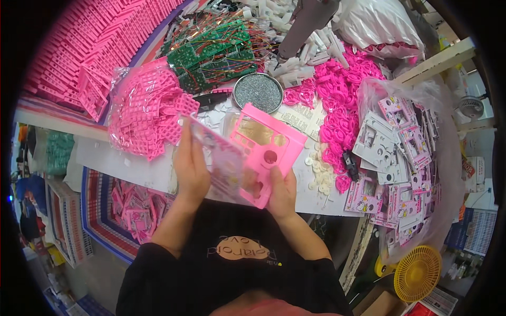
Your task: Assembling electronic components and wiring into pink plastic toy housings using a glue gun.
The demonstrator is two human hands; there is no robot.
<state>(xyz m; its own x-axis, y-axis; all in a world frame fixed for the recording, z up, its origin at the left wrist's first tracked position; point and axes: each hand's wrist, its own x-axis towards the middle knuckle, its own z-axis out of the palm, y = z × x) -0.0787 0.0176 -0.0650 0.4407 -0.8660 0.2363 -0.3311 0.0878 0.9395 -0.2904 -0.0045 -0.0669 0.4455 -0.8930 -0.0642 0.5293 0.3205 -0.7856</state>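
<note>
Left hand (pixel 191 171): printed panel (pixel 224 163) pinched by closed fingers.
Right hand (pixel 282 196): pink casing (pixel 287 143) gripped by curled fingers, apparently for steadiness.

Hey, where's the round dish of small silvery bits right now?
In the head view, the round dish sits at upper centre, just beyond the held pink casing, with the green circuit boards to its upper left.

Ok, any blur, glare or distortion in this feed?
All in the head view: the printed panel in the left hand looks smeared, likely motion blur; the white bag shows bright sheen; the fisheye bows the outer scene, corners black.
</note>
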